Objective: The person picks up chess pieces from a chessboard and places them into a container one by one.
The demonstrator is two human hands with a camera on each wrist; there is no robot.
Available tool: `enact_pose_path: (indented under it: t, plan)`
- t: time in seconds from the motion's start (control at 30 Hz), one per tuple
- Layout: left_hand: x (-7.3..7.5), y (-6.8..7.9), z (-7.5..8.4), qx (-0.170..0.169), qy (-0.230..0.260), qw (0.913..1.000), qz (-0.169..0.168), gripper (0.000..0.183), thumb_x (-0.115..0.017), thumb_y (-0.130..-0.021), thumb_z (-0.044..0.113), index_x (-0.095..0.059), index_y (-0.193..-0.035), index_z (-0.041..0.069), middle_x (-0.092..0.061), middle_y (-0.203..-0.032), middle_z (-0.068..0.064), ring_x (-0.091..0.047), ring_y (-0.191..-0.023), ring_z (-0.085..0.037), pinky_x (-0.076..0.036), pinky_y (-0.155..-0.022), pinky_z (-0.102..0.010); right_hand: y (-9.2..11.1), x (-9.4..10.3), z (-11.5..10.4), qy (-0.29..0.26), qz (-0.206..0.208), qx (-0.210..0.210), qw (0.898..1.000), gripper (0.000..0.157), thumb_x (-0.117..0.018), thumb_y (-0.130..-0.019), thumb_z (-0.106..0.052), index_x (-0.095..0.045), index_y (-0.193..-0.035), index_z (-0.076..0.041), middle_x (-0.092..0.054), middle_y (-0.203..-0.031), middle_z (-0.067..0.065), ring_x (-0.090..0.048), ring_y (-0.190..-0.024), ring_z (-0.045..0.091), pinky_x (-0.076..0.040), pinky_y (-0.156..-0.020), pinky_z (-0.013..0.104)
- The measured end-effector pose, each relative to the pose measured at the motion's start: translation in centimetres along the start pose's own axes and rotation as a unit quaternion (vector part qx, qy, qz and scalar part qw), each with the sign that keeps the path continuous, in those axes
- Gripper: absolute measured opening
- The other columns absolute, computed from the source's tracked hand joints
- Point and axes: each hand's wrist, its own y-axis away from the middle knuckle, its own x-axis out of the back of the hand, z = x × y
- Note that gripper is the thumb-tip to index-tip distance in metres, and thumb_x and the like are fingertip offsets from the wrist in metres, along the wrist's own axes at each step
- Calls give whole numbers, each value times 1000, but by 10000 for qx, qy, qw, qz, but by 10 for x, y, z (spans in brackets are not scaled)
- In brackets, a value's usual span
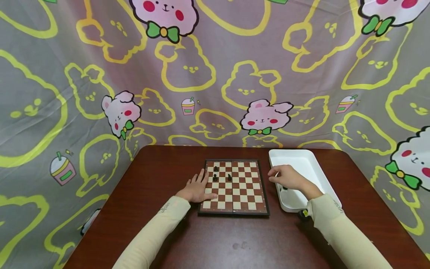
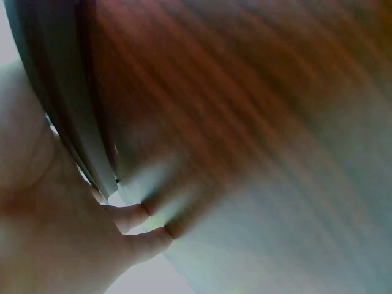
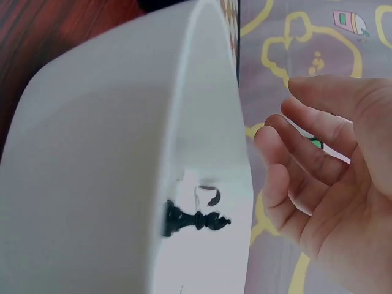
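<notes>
A brown-and-cream chessboard lies on the table. My left hand rests spread on its left edge, thumb over the squares; in the left wrist view the palm is against the board's dark rim. Three black chess pieces stand on the board, among them a knight-like piece whose kind I cannot tell for sure. Over the left wall of a white tray hovers my right hand, fingers loosely bent with nothing visible between them. Inside the tray lies a black bishop, beside a small dark curved shape.
The dark reddish-brown table reaches to a cartoon-printed curtain on the far side and both flanks. The tray stands to the right of the board, with a narrow strip of table between them. A small black device sits at my right wrist.
</notes>
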Motion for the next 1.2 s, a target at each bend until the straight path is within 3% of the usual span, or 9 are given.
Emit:
enact_pose_path:
  t: [0.3, 0.77, 0.97, 1.03, 1.1, 1.2]
  plan:
    - [0, 0, -1, 2, -18, 10000, -16, 102, -44, -83, 74, -1, -154, 14, 8, -157, -12, -10, -141, -39, -18, -108, -56, -14, -6, -21, -87, -219, -28, 9997, 14, -66, -88, -12, -69, -98, -3, -67, -90, 0, -59, -77, 14, -48, -68, 35]
    - [0, 0, 0, -17, -48, 10000, -9, 101, -44, -84, 73, -1, -154, 14, 9, -157, -11, -10, -140, -39, -18, -108, -56, -44, -31, -49, -279, -537, 71, 9981, 12, -67, -89, -14, -71, -98, -8, -67, -94, -2, -59, -72, 10, -49, -64, 33]
    - [0, 2, 1, -37, -3, 10000, 39, 100, -45, -85, 72, -2, -154, 13, 6, -157, -12, -11, -140, -40, -19, -108, -56, -56, -45, -54, -170, -640, 265, 9975, 14, -66, -89, -14, -71, -101, -7, -66, -93, -1, -61, -85, 14, -50, -71, 35]
    - [0, 2, 1, -32, -15, 10000, 62, 100, -45, -85, 71, -3, -154, 13, 6, -157, -12, -12, -140, -40, -19, -108, -56, -60, -49, -54, -143, -667, 302, 9972, 13, -66, -89, -15, -71, -100, -9, -65, -91, -3, -60, -85, 13, -50, -73, 37]
    - [0, 2, 1, -22, -21, 10000, 73, 99, -45, -85, 71, -2, -154, 14, 6, -157, -12, -11, -140, -39, -19, -108, -56, -63, -54, -55, -123, -664, 372, 9970, 12, -66, -89, -15, -71, -99, -10, -65, -89, -5, -61, -83, 13, -46, -84, 44]
    - [-1, 3, 1, -36, 30, 10000, 79, 99, -45, -85, 71, -2, -154, 14, 7, -157, -12, -11, -141, -39, -19, -108, -56, -67, -59, -57, -262, -743, 263, 9965, 10, -66, -90, -16, -70, -98, -12, -64, -88, -6, -60, -81, 11, -46, -85, 46]
